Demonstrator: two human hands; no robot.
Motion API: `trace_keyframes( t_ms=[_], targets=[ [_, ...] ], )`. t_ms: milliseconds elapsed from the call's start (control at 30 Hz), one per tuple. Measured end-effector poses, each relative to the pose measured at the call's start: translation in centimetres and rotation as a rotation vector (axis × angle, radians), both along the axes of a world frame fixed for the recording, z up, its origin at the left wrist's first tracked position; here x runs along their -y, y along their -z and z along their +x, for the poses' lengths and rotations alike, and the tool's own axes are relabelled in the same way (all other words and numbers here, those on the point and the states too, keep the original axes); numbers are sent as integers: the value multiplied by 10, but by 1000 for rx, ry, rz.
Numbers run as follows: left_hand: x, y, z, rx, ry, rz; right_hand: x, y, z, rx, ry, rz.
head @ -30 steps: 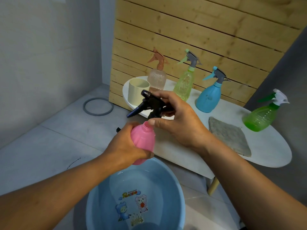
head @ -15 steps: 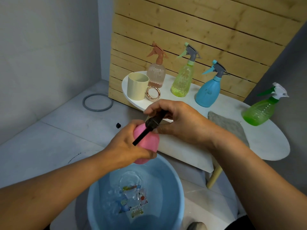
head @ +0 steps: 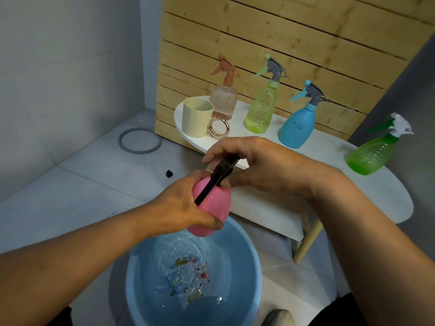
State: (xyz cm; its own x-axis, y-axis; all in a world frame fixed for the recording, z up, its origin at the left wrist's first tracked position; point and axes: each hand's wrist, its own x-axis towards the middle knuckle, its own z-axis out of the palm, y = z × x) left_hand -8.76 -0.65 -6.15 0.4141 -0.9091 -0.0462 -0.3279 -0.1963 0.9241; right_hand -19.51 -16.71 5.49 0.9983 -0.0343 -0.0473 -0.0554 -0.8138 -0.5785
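A white oval table (head: 386, 198) stood far and to the right, carrying four spray bottles (head: 297, 123) and a cream cup (head: 196, 118). Near, a blue basin (head: 256, 267) held rippled water. Above its far edge the left hand (head: 179, 208) was wrapped around a tilted pink bottle (head: 219, 208). The right hand (head: 263, 165) curled its fingers over the black spray head (head: 217, 177) at the bottle's top, pinching it.

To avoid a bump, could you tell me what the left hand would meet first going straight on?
Probably the right hand gripping the black spray head just ahead; white table beyond, depth unclear.
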Motion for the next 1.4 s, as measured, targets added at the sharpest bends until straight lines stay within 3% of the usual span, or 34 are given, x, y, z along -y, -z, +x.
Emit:
trace_keyframes(
  t_ms=[267,467,633,833,1000,1233,1400],
  targets=[
    [-3,-1,-1,-64,66,-3,-6,-8,-4,-98,15,11],
    [1,-5,-6,-29,-21,-10,-14,-3,-1,24,196,-155],
    [5,-9,-5,-74,-156,-92,-6,5,0,54,223,97],
    [6,-12,-8,-56,-280,-154,-12,22,2,152,286,213],
    [7,-12,-8,-83,-324,-175,-20,35,7,226,441,164],
    [8,-13,-8,-84,-369,-180,-19,30,9,212,365,303],
    [8,-12,-8,-88,-390,-180,-32,41,13,299,532,376]
  ],
)
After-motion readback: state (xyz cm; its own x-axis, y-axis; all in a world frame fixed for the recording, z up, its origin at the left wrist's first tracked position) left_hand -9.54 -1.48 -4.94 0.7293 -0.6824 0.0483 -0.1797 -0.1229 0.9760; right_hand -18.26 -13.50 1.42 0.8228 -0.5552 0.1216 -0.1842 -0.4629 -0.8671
